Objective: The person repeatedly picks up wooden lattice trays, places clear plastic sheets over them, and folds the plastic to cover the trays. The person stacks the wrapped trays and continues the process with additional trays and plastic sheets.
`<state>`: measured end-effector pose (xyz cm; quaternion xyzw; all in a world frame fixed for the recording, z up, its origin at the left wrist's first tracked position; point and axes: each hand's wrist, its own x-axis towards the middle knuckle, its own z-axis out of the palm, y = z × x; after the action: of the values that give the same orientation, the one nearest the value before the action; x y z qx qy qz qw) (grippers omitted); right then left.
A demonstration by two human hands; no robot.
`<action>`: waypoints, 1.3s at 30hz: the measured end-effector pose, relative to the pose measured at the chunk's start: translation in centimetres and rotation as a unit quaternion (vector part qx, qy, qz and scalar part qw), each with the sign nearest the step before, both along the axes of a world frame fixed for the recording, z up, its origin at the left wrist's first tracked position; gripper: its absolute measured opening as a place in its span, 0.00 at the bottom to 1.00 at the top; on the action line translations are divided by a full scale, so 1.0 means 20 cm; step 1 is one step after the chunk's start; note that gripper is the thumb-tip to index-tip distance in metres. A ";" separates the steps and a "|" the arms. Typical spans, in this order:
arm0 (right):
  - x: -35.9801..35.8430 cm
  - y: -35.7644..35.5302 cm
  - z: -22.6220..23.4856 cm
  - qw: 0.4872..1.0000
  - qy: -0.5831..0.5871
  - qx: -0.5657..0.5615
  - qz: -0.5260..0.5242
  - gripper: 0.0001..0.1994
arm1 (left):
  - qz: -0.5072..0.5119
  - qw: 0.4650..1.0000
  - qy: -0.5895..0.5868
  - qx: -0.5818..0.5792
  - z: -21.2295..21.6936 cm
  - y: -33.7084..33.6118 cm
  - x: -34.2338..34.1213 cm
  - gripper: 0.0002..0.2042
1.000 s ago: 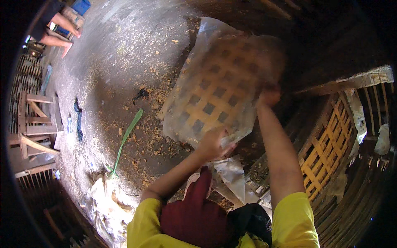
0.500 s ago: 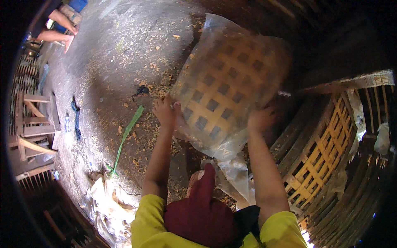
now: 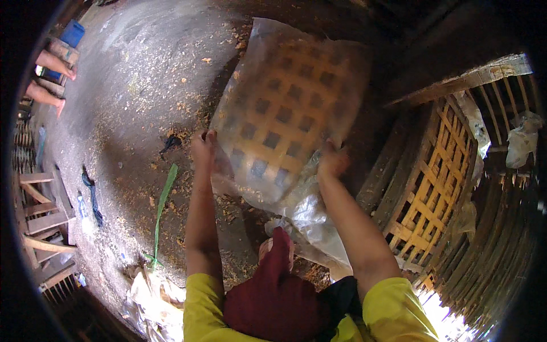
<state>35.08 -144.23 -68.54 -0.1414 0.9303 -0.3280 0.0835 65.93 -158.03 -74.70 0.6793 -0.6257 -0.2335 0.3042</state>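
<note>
A translucent plastic sheet (image 3: 310,212) lies over a tray of woven bamboo slats (image 3: 284,129), whose lattice shows through it. Along the sheet's left edge, my left hand (image 3: 203,147) is closed with the plastic pinched in its fingers. My right hand (image 3: 333,162) grips the sheet's right side, where the plastic is creased. The near part of the sheet hangs crumpled toward my body, beyond the tray's near edge. Part of the tray's far side is dim under the plastic.
A green strip (image 3: 165,205) and a dark scrap (image 3: 170,142) lie on the crumb-strewn floor. Pale crumpled sheeting (image 3: 154,296) is at lower left. More bamboo lattice (image 3: 433,188) leans at right beside stacked slats (image 3: 484,251). Another person's feet (image 3: 57,102) show at far left.
The whole view has shifted, so the floor things sit farther left and lower. Both hands stay at the sheet's sides; my right hand, blurred before, now shows pinched on the plastic.
</note>
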 end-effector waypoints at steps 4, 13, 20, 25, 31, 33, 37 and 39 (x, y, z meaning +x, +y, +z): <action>0.01 -0.05 -0.09 0.996 0.040 -0.061 0.044 0.24 | 0.038 0.998 -0.039 -0.017 0.24 -0.08 -0.12 0.16; 0.08 -0.19 -0.06 0.990 0.034 -0.076 0.114 0.20 | -0.007 0.999 -0.032 -0.003 0.22 -0.26 -0.07 0.17; -0.01 -0.32 -0.08 0.989 -0.021 -0.059 0.133 0.28 | -0.013 0.998 0.033 -0.060 0.12 -0.37 -0.10 0.16; 0.07 -0.35 0.00 0.994 -0.032 -0.009 0.104 0.39 | 0.020 0.996 -0.062 -0.058 0.17 -0.40 -0.13 0.14; 0.00 -0.32 -0.15 0.976 -0.066 -0.056 0.201 0.31 | -0.018 0.994 -0.065 -0.085 0.21 -0.44 -0.11 0.13; -0.05 -0.31 -0.11 0.965 -0.109 -0.121 0.205 0.31 | -0.060 0.995 -0.028 -0.076 0.19 -0.45 -0.13 0.13; -0.03 -0.25 0.06 0.913 -0.310 -0.197 0.179 0.32 | -0.028 0.999 -0.031 -0.023 0.21 -0.46 -0.17 0.11; 0.02 -0.21 0.17 0.925 -0.307 -0.162 0.155 0.32 | 0.012 0.996 -0.045 -0.079 0.25 -0.42 -0.11 0.13</action>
<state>35.43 -148.45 -65.22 -0.1879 0.7594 -0.4849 0.3909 63.70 -166.43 -69.66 0.6706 -0.6467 -0.1494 0.3313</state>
